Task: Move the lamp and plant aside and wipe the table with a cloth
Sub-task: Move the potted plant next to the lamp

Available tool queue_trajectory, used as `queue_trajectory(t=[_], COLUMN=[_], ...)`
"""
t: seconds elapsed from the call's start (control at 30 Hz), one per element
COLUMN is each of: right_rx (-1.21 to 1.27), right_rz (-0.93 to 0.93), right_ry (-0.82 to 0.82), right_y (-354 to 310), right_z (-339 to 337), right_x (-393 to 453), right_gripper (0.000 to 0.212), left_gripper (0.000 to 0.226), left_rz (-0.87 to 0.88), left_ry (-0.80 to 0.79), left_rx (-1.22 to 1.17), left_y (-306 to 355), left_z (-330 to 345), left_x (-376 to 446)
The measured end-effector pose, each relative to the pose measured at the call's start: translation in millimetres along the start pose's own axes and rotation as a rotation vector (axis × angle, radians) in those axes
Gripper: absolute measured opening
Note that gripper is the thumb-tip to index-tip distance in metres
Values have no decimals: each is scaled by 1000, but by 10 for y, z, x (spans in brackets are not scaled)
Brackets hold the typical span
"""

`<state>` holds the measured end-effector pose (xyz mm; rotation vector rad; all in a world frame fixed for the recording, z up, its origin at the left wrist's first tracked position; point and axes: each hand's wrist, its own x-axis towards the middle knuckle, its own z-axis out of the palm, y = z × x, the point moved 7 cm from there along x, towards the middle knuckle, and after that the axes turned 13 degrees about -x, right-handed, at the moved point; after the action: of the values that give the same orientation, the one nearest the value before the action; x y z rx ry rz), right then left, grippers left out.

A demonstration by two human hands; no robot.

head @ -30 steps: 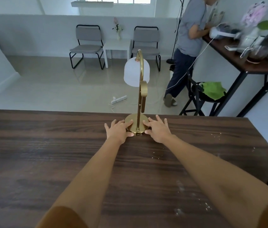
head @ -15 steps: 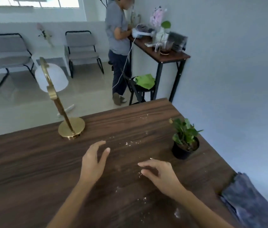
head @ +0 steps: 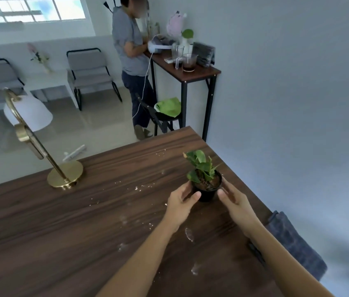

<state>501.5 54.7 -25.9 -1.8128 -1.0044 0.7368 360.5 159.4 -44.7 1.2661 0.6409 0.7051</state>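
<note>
A small green plant (head: 201, 166) in a black pot (head: 206, 192) stands near the right edge of the dark wooden table (head: 51, 232). My left hand (head: 181, 200) cups the pot's left side and my right hand (head: 233, 200) cups its right side, both touching it. The brass lamp (head: 65, 174) with a white shade (head: 30, 113) stands alone at the table's far left edge. A grey-blue cloth (head: 293, 243) hangs over the right edge, behind my right forearm. Crumbs (head: 139, 187) and white smears (head: 189, 233) dot the tabletop.
A person (head: 133, 61) stands at a narrow side table (head: 199, 70) along the right wall, which carries cups and a vase. A black stool with a green cloth (head: 168, 108) is beneath it. Grey chairs (head: 90, 69) line the far wall. A wall runs close to the table's right side.
Both hands let go of the lamp base, drew back and moved right to the plant pot, which they now hold from both sides. My view turned right.
</note>
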Motion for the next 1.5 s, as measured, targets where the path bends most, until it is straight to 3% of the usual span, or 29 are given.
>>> queue_trajectory(t=[0.2, 0.4, 0.63, 0.93, 1.1, 1.2, 1.5], right_rx=[25, 84, 176, 30, -88, -196, -343], right_rz=[-88, -241, -136, -75, -148, -159, -222], right_ry=[-26, -208, -381, -399, -503, -585, -478], right_y=[-267, -1060, -1425, -1282, -1395, -1462, -924], right_z=[286, 1089, 2383, 3318, 3270, 2980, 1265], right_x=[171, 708, 1494, 2045, 1896, 1715, 1135], right_gripper=[48, 44, 38, 39, 54, 69, 60], left_gripper=[44, 47, 46, 42, 52, 56, 62], left_rz=[61, 164, 148, -6, -56, -97, -164], left_ry=[194, 392, 589, 647, 585, 643, 585], left_rx=[-72, -23, 69, 99, 130, 263, 608], left_y=[187, 751, 929, 643, 665, 713, 628], left_z=[-186, -1136, -2379, -3222, -3115, -2971, -2156], left_x=[-18, 52, 218, 471, 371, 138, -1520])
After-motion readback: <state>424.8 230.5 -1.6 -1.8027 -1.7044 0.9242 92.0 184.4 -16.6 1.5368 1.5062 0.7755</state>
